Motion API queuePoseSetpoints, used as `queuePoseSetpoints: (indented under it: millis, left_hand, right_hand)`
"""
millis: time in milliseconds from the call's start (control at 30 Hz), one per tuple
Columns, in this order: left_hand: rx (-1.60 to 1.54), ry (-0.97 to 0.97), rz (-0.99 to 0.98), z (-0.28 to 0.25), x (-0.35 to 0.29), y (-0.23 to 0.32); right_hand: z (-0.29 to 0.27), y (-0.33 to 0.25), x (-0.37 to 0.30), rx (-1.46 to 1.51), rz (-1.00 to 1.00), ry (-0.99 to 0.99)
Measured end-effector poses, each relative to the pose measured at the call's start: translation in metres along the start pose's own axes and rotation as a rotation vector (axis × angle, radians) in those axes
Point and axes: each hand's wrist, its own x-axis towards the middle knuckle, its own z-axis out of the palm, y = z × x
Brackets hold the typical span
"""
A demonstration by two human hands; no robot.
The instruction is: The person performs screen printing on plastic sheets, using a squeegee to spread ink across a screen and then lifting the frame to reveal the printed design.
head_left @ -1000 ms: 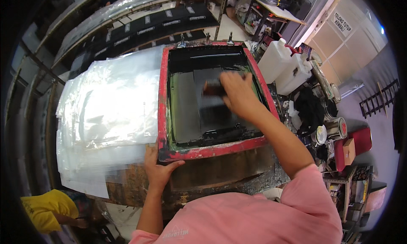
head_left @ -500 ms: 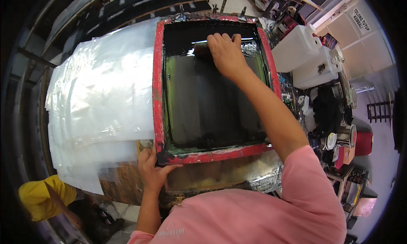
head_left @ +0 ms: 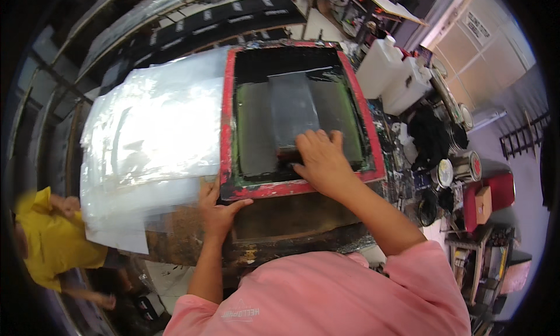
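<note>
A screen printing frame (head_left: 376,143) with worn red edges lies on the table before me. Its mesh carries glossy black ink (head_left: 280,59), pooled mostly at the far end. My right hand (head_left: 324,161) is closed around a squeegee (head_left: 287,152), which rests on the mesh toward the near side; the hand covers part of it. A smooth, greyish wiped strip (head_left: 291,102) stretches from the squeegee to the far ink. At the frame's near left corner, my left hand (head_left: 219,213) grips the edge, thumb along the near side and fingers at the left side.
Clear plastic sheets (head_left: 157,126) cover the table's left part. White jerrycans (head_left: 379,65), black cloth (head_left: 429,132) and paint cans (head_left: 466,165) crowd the right side. Racks holding black items (head_left: 216,24) stand beyond. A person in a yellow shirt (head_left: 55,234) is at lower left.
My right hand has drawn the squeegee from the far end toward me, leaving a wiped strip. My left hand stays at the corner. The person in yellow has shifted, and the view has tilted.
</note>
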Motion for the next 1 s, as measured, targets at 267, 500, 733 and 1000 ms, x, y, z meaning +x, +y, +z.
queuePoseSetpoints:
  millis: [267,500,733,1000]
  left_hand:
    - [-0.394,0.188,0.164,-0.009,0.068,0.053]
    - [0.623,-0.097,0.023,0.024,0.068,0.025]
    - [0.330,0.345,0.049,-0.029,0.125,-0.008]
    - [0.823,0.529,-0.095,-0.219,0.080,-0.154]
  right_hand:
    - [-0.110,-0.012,0.057,-0.130,0.010,0.333]
    - [-0.162,0.010,0.118,-0.136,-0.070,0.446]
    - [-0.180,0.033,0.139,-0.196,-0.069,0.361]
    - [-0.162,0.029,0.125,-0.248,-0.118,0.443]
